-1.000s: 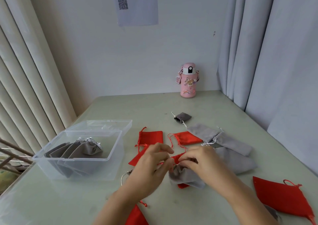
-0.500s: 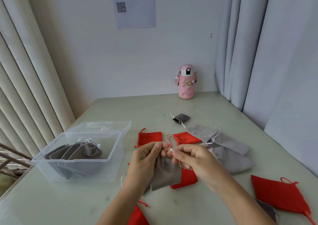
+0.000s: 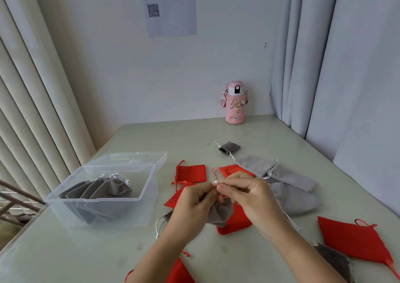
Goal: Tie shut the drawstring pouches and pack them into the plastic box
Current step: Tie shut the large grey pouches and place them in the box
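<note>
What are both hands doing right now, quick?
Left hand: closed, gripping the grey pouch at its neck.
Right hand: closed, pinching that pouch's white drawstring.

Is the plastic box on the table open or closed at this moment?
Open. The plastic box has its lid lying behind it, and grey pouches stand inside.

Matt cloth pouch (image 3: 220, 214) (velvety), clear glossy plastic box (image 3: 138, 196).
</note>
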### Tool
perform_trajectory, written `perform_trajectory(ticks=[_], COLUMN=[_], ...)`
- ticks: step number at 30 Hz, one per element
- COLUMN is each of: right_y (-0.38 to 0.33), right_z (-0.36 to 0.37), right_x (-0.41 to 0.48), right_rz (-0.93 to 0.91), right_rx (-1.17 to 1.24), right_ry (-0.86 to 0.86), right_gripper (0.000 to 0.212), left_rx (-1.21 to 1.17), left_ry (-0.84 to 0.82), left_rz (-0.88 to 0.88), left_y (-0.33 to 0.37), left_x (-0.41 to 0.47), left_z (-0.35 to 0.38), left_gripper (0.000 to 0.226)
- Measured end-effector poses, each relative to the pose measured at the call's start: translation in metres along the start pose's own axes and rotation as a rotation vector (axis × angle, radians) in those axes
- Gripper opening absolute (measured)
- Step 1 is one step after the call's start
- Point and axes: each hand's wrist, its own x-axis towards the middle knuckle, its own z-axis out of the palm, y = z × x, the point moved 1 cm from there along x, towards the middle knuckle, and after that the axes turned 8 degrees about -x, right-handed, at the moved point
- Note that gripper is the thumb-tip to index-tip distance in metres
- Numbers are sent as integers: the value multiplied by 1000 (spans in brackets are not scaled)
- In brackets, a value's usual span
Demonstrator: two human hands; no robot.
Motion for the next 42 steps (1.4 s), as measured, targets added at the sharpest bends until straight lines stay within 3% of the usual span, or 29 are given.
perform_trajectory(ticks=[5,10,14,21,26,31,37,42], right_y=[-2,-6,-6,-7,-8,-3,-3,-6], right_z=[2,3,2,-2,-2,1,-2,-3], right_x=[-4,-6,-5,-5,-4,-3,0,1], right_rz=[-299,-382,-366,-334,-275,-107,-10,38], right_rx=[-276,-311,-299,-352,-344,-117,85,162], right_ry=[44,-23,-65,29,-14,29,-182,-225], right_gripper=[22,27,26,24,21,12,21,26], left_rx=[-100,-228,-251,-237,-237,-234,-272,-272], left_ry=[57,167,208,256,237,278,156,67], left_rz=[29,18,0,21,-7,18,-2,-21], left_y=[7,8,8,10,10,6,11,10], left_x=[-2,-1,-1,0,-1,1,-2,-3], left_z=[-1,0,2,2,3,-1,2,3], left_gripper=[30,20,26,27,16,43,25,33])
